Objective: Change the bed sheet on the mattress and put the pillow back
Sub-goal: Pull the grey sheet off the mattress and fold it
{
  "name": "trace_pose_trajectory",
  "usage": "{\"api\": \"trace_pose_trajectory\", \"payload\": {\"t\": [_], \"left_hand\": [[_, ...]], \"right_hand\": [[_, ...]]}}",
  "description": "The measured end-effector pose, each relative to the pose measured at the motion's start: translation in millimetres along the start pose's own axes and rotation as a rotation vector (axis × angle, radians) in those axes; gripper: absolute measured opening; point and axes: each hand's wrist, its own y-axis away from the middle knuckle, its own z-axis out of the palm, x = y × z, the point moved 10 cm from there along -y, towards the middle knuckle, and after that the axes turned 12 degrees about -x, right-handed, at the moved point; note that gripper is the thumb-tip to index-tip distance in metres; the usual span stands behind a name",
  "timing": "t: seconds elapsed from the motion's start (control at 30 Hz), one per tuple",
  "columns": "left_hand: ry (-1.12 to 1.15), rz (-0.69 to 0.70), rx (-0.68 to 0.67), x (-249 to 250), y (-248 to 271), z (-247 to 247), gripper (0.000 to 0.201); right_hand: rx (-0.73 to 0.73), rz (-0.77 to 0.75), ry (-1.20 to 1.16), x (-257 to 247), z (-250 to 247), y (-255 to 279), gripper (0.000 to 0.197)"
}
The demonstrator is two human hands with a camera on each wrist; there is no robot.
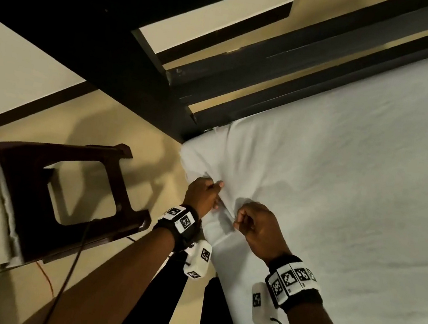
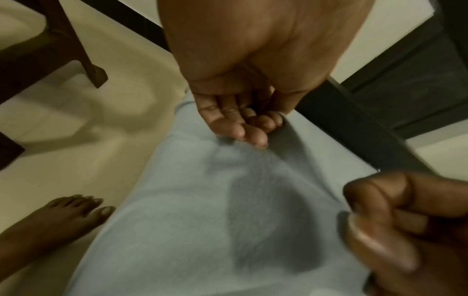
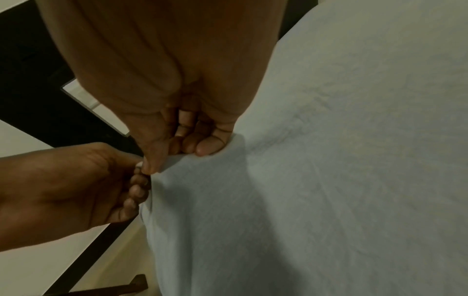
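Covering the mattress, a wide white cotton bed sheet point(image 1: 343, 181) bunches at the near corner by the dark wooden bed frame point(image 1: 245, 91). Left hand point(image 1: 202, 194) and right hand point(image 1: 255, 227) each pinch its edge; best pulled taut, evenly.
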Motion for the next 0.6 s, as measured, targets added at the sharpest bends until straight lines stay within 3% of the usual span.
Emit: {"api": "trace_pose_trajectory", "payload": {"t": [0.1,0.23,0.3,0.33,0.37,0.43,0.6], "left_hand": [[-0.105,0.105,-0.159,19.8,24.9,14.4,0.048],[-0.731,0.438,-0.539,63.9,103.7,76.5,0.047],[-0.863,0.592,-0.628,81.4,136.7,114.8,0.045],[-0.854,0.623,-0.651,87.6,142.6,127.1,0.046],[-0.832,0.637,-0.654,91.2,141.2,133.2,0.048],[-0.755,0.631,-0.626,89.9,125.5,128.0,0.049],[-0.462,0.542,-0.372,75.4,82.3,44.9,0.036]], "right_hand": [[-0.007,0.034,-0.035,10.2,-0.5,8.2,0.03],[0.056,0.229,-0.2,52.2,2.2,49.3,0.013],[0.15,0.296,-0.331,67.8,-0.3,75.8,0.033],[0.179,0.319,-0.351,71.1,-0.9,85.5,0.03],[0.204,0.334,-0.378,72.0,-1.7,91.8,0.018],[0.242,0.373,-0.321,73.6,-6.7,100.2,0.027],[0.342,0.413,-0.399,78.8,-11.6,99.5,0.013]]}}
